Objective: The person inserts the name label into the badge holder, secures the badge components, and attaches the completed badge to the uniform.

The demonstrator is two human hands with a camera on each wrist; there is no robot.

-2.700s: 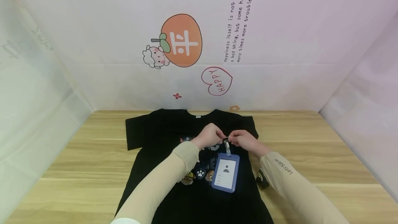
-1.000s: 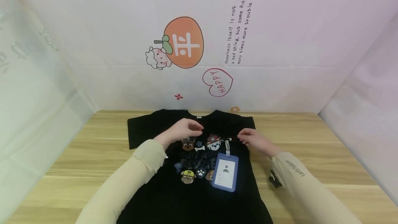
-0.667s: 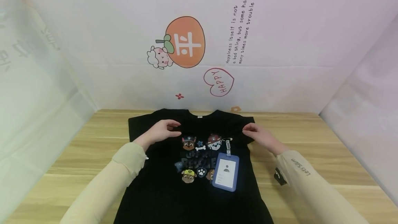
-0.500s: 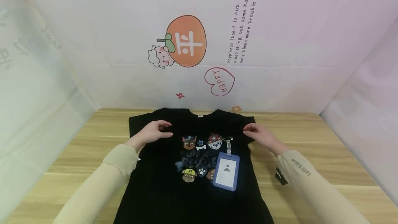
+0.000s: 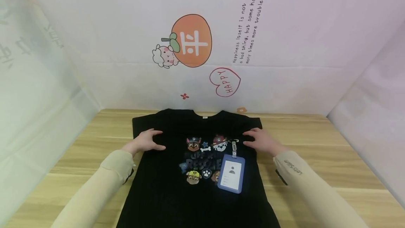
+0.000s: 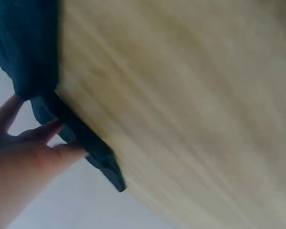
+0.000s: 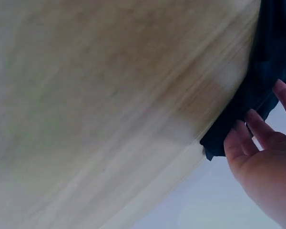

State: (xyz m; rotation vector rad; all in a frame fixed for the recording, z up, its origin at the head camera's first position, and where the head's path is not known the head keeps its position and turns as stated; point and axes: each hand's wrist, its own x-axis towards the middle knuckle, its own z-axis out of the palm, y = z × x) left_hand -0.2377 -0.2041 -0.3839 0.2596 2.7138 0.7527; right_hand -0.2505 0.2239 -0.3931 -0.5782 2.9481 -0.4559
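A black T-shirt (image 5: 196,207) with cartoon dog prints lies flat, its neckline at the far side. On the right of its chest hangs a blue badge holder (image 5: 231,173) with a white card, joined by a strap clip (image 5: 234,147) to a safety pin (image 5: 233,140) at the shirt. My left hand (image 5: 145,141) is at the left sleeve, thumb and fingers apart with nothing between them. Over at the right sleeve, my right hand (image 5: 261,140) has loosely bent fingers, also without a thing in them. Both wrist views show fingers close at the dark sleeve cloth (image 6: 93,143).
The wooden table (image 5: 316,133) stretches out on both sides of the shirt. A white printed cloth (image 5: 284,45) rises behind its back edge, and pale cloth walls (image 5: 38,97) flank it.
Both hands have left the safety pin and moved apart to the two sleeves. Lately the left hand has shifted further left and spread its fingers. The badge has stayed on the shirt.
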